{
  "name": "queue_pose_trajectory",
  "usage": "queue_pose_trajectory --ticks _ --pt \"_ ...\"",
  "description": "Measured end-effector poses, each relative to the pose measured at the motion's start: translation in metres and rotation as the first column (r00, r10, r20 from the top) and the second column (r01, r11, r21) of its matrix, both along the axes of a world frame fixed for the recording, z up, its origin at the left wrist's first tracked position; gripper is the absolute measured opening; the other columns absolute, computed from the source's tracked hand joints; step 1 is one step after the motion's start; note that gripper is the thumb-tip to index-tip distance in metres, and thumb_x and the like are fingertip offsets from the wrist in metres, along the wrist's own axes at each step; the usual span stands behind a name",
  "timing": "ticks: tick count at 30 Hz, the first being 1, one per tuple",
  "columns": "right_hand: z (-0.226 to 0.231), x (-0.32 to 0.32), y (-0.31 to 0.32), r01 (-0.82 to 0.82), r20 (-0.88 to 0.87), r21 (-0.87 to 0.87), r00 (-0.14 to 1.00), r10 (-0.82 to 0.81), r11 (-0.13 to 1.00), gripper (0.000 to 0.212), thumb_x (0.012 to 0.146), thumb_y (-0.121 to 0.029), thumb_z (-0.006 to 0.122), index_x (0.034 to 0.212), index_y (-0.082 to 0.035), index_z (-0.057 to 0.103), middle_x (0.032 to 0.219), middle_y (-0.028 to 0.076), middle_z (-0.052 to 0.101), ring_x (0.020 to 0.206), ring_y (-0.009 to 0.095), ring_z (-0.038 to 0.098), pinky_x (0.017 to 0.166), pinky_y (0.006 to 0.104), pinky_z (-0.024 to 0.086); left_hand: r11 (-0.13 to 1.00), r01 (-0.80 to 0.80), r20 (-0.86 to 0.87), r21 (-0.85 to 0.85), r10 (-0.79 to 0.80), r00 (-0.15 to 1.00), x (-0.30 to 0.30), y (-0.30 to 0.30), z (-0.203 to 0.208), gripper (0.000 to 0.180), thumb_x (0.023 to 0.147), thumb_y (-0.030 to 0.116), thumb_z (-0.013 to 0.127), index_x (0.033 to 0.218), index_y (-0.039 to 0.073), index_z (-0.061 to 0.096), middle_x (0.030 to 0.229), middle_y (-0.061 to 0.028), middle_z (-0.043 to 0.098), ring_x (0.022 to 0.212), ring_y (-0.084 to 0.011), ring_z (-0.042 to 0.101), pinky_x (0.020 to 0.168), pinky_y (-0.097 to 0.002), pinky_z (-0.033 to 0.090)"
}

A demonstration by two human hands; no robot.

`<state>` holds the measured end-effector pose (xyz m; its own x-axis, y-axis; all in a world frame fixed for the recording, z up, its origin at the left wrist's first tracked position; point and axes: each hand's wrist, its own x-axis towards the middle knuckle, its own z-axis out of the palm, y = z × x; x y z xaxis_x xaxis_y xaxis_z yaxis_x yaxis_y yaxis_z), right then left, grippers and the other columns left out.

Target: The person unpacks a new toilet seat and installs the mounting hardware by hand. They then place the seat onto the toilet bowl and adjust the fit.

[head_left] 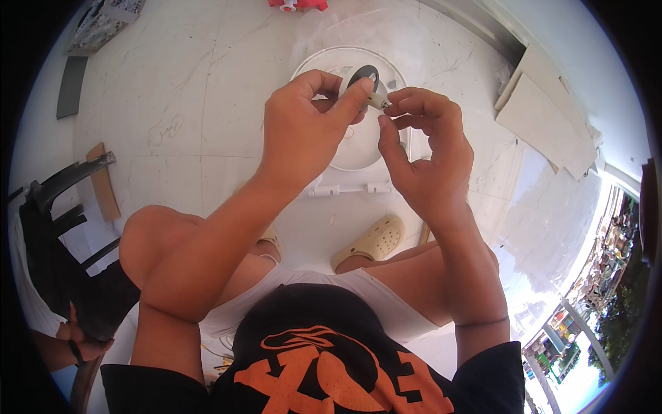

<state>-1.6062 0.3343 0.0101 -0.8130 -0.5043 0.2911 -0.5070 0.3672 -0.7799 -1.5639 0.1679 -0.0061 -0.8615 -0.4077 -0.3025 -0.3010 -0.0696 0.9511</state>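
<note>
My left hand (307,127) is closed round a small round part (349,81), white at its side with a dark face. From under my left thumb sticks out a small pale cylindrical piece (376,101) with a metal-looking tip. Thumb and fingers of my right hand (431,141) come together at that tip, and the exact contact is too small to make out. Both hands are raised above a white round shallow pan or cover (355,164) on the floor, which they partly hide. A few small parts lie inside it.
A white strip with tabs (338,188) lies before my clogs (372,241). On the left stands a black chair (62,186), with another person's hand (86,341) nearby. Flat cardboard sheets (545,121) lie at the right wall. A red item (298,4) is at the far edge.
</note>
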Motion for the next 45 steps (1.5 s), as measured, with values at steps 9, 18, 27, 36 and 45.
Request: queue_pose_trajectory --ticks 9,18,27,36,45 --pt "-0.006 -0.011 0.007 -0.103 -0.181 0.109 0.976 0.122 0.989 0.034 0.09 0.008 0.076 0.115 -0.004 0.057 0.11 0.01 0.072 0.091 0.02 0.073 0.077 0.0312 0.059 0.984 0.054 0.042 0.172 -0.062 0.997 0.003 -0.004 -0.007 0.045 0.096 0.036 0.079 0.101 -0.008 0.074 0.088 -0.0133 0.078 0.084 -0.0168 0.079 0.07 -0.0227 0.057" --pt "-0.01 -0.007 0.004 -0.005 -0.223 0.228 0.973 0.058 0.974 0.032 0.088 0.0 0.078 0.113 -0.006 0.061 0.105 0.008 0.071 0.086 0.027 0.071 0.066 0.0346 0.059 0.992 0.026 0.028 0.126 -0.03 0.999 0.003 -0.002 -0.005 0.043 0.097 0.036 0.078 0.101 -0.007 0.074 0.085 -0.0127 0.078 0.083 -0.0157 0.079 0.067 -0.0227 0.056" --pt "-0.012 -0.013 0.007 -0.141 -0.299 0.039 0.943 0.146 0.989 0.041 0.09 0.01 0.076 0.12 -0.005 0.053 0.112 0.014 0.072 0.085 0.019 0.071 0.071 0.0304 0.058 0.939 0.024 0.012 0.342 -0.03 0.999 0.005 0.0 0.0 0.048 0.098 0.031 0.078 0.103 -0.016 0.07 0.095 -0.0176 0.076 0.086 -0.0214 0.078 0.076 -0.025 0.063" --pt "-0.016 -0.011 0.005 -0.094 -0.426 0.099 0.896 0.127 0.991 0.038 0.087 0.012 0.076 0.116 -0.004 0.056 0.11 0.014 0.07 0.084 0.023 0.072 0.07 0.032 0.059 0.97 0.033 -0.016 0.242 -0.03 0.999 0.006 -0.001 0.0 0.044 0.097 0.033 0.079 0.101 -0.01 0.072 0.09 -0.0133 0.076 0.085 -0.0187 0.079 0.069 -0.0224 0.058" --pt "-0.014 -0.011 0.001 -0.057 -0.274 -0.056 0.961 0.04 0.997 0.04 0.084 0.007 0.078 0.117 -0.006 0.06 0.104 0.009 0.071 0.084 0.028 0.071 0.065 0.0341 0.058 0.986 0.035 0.011 0.163 -0.038 0.999 0.005 -0.004 0.001 0.045 0.097 0.036 0.078 0.101 -0.009 0.073 0.092 -0.015 0.078 0.084 -0.0191 0.08 0.068 -0.0219 0.056"
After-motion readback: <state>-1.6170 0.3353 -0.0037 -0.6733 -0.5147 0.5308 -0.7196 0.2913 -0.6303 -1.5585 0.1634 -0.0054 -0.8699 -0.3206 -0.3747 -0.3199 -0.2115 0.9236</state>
